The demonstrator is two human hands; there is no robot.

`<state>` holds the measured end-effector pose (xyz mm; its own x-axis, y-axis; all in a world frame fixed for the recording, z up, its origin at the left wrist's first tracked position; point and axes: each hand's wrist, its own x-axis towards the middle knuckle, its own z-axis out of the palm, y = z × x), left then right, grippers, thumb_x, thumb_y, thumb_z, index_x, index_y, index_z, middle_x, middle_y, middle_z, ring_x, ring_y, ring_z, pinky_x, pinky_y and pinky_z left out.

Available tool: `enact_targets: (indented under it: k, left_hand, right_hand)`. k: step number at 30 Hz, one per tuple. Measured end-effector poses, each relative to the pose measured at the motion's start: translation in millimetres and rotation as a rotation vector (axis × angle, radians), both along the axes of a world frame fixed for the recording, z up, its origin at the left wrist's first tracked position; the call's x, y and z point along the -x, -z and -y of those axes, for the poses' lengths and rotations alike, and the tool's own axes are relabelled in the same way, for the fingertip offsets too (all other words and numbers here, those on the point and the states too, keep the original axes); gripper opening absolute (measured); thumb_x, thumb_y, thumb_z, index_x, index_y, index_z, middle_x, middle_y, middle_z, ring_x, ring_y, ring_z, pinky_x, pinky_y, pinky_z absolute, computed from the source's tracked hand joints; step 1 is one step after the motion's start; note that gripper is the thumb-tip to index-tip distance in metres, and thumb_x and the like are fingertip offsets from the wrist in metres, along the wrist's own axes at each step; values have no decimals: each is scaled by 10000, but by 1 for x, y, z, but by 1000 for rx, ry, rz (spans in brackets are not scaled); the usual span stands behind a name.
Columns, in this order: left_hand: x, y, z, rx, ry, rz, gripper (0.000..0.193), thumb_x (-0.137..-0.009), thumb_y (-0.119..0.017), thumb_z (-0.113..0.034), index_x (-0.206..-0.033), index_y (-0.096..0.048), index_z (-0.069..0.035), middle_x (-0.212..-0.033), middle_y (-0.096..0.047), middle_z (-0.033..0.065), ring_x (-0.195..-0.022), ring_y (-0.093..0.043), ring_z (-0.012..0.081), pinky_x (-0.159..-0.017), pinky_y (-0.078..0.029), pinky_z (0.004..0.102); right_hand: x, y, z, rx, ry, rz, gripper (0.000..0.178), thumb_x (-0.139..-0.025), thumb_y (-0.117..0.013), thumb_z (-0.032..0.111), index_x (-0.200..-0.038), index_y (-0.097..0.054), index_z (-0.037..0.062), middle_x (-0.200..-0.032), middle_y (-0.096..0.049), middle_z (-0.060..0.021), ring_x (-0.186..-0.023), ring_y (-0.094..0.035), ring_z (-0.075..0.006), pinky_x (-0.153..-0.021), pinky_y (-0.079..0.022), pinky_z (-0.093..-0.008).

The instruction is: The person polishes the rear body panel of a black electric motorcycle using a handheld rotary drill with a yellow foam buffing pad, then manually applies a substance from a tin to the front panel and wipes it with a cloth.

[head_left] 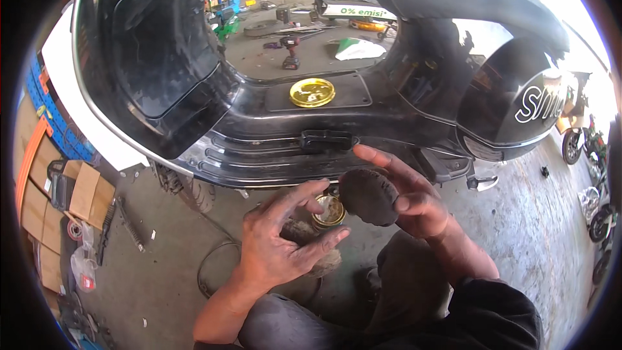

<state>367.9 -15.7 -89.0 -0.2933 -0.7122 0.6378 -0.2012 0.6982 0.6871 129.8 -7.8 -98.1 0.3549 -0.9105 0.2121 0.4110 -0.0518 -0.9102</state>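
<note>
In my right hand (421, 198) is a dark, round, thick pad (368, 197), gripped at its edge between thumb and fingers, with the index finger stretched out. My left hand (278, 236) is open beside it, fingers and thumb apart, and touches nothing I can see. Low between the hands stands a small open tin (331, 210) with pale contents, partly covered by my fingers. Something greyish and worn (327, 264) shows below my left hand; its kind is unclear. Ahead, a shiny yellow round lid (312, 93) lies on the footboard of a black scooter (259, 120).
A black, narrow block-like piece (327, 140) sits on the scooter's ribbed side. Beyond the footboard, a cordless drill (291, 53) stands on the floor. Cardboard boxes (91, 196) and a shock absorber (131, 225) are at left. A thin cable (206, 266) curves over the floor.
</note>
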Motion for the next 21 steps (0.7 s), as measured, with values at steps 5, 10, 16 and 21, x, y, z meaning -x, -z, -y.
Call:
enact_targets:
  k: [5,10,16,21]
  left_hand:
    - [-9,-7,-4,-394,79,-5,414,-801,-811,-257,-1113,-682,-19,-818,-701,63,-686,-633,87,-628,-498,233]
    - [-4,8,9,-602,225,-141,375,-830,-791,-300,-1030,-707,6,-844,-710,27,-705,-598,38,-615,-471,216]
    - [-3,14,14,-661,243,-90,319,-807,-801,-218,-1015,-706,5,-801,-702,28,-697,-612,44,-619,-475,213]
    - [0,15,16,-656,243,-69,290,-801,-791,-153,-1026,-695,4,-746,-693,26,-648,-611,51,-612,-473,211]
  right_hand:
    - [-17,0,-5,349,249,-298,1003,-669,-818,24,-1510,-272,8,-1435,-455,-156,-1319,-461,-256,-1094,-358,-392]
    - [-19,-4,-12,733,472,-826,1008,-629,-853,27,-1488,-325,38,-1355,-541,-166,-1282,-495,-320,-1057,-399,-422]
    - [-15,-1,-15,870,526,-880,997,-598,-886,61,-1459,-381,50,-1311,-585,-159,-1239,-535,-345,-1025,-433,-436]
    - [-6,13,-14,661,571,-685,924,-634,-855,14,-1443,-411,49,-1251,-634,-140,-1132,-630,-300,-961,-491,-392]
